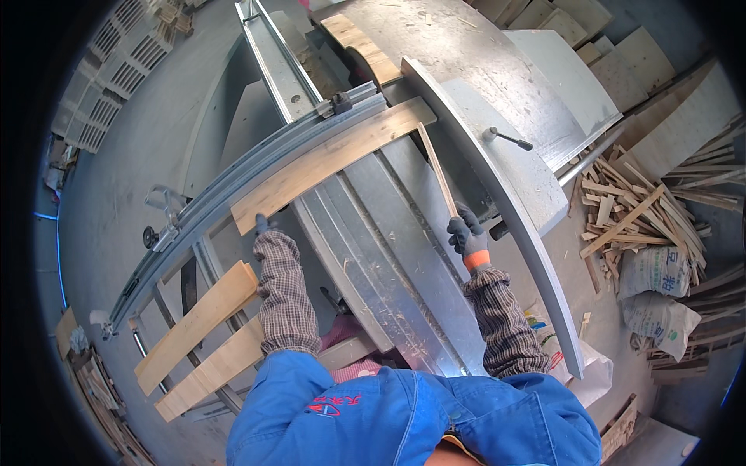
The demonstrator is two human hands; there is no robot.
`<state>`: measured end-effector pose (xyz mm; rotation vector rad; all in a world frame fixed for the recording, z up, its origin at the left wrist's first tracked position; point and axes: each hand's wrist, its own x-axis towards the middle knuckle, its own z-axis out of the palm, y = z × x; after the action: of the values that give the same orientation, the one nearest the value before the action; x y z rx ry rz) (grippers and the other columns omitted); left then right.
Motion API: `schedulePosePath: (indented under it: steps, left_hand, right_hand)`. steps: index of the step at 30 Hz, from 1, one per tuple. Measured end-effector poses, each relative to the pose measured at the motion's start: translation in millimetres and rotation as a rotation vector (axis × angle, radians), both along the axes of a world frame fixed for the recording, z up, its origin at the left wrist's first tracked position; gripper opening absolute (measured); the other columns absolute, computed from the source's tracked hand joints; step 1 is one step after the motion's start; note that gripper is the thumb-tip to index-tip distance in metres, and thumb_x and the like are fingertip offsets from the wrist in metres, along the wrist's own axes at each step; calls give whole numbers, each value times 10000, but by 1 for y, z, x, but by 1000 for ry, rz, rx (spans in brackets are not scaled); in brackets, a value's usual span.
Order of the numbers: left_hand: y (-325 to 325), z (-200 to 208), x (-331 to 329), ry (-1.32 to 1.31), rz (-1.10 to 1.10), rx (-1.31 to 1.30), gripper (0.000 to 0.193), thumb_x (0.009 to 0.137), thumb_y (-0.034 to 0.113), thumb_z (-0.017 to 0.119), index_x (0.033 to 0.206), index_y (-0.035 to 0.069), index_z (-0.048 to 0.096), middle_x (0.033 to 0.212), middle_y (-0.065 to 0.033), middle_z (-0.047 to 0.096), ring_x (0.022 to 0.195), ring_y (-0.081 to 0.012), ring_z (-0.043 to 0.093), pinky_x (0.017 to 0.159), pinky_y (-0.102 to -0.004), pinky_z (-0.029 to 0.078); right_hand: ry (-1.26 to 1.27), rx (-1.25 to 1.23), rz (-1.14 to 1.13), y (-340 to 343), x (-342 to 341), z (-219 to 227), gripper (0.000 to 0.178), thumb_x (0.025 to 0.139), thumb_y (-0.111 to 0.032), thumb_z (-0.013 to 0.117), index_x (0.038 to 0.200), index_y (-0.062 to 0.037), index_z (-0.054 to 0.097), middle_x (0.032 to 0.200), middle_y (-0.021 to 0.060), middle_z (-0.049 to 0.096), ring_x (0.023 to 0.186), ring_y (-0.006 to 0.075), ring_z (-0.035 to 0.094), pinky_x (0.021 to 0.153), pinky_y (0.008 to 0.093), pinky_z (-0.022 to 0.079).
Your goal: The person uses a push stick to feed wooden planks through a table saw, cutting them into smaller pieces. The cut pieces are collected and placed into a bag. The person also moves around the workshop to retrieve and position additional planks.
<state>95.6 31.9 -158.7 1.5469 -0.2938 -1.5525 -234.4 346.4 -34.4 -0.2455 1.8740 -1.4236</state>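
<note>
A long, pale wooden board (334,161) lies across the metal sliding table (373,225) of a saw, against the aluminium fence (287,140). My left hand (265,224), in a dark glove, is closed at the board's near left end; the sleeve covers much of it. My right hand (466,233), in a dark glove with an orange cuff, grips the near end of a thin wooden stick (437,169). The stick's far tip reaches the board's right end. Beyond the fence, a curved-edged wooden piece (362,48) rests on the machine.
Two wooden boards (198,330) lie on the side frame at my left. A long curved guide rail (509,210) with a black-knobbed lever (509,140) stands to my right. Farther right are a heap of wood offcuts (641,206) and white sacks (659,311). Slatted stacks (116,70) stand far left.
</note>
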Motion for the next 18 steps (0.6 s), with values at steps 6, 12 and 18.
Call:
schedulePosePath:
  steps: [6, 12, 18]
  left_hand:
    - [4, 0, 10, -40, 16, -14, 754, 720, 524, 836, 1296, 118, 569, 1162, -157, 645, 1096, -336, 605, 958, -452, 493]
    - [2, 6, 19, -437, -177, -102, 795, 701, 541, 844, 1321, 130, 561, 1181, -162, 643, 1115, -351, 599, 974, -465, 488]
    - [-4, 106, -58, -1586, -1033, -576, 1022, 701, 611, 806, 1515, 174, 369, 1497, -170, 437, 1368, -355, 417, 1160, -497, 323]
  right_hand:
    - [-5, -12, -4, -1, -1, -2, 543, 895, -280, 640, 1418, -155, 560, 827, 3, 631, 578, 89, 554, 470, 218, 373]
    - [-16, -19, -14, -2, -4, -1, 527, 890, -272, 648, 1400, -160, 580, 801, 1, 624, 553, 86, 533, 464, 221, 366]
    - [-12, -9, -36, 2, -7, -4, 525, 889, -258, 644, 1401, -165, 581, 788, 0, 619, 539, 82, 518, 461, 219, 358]
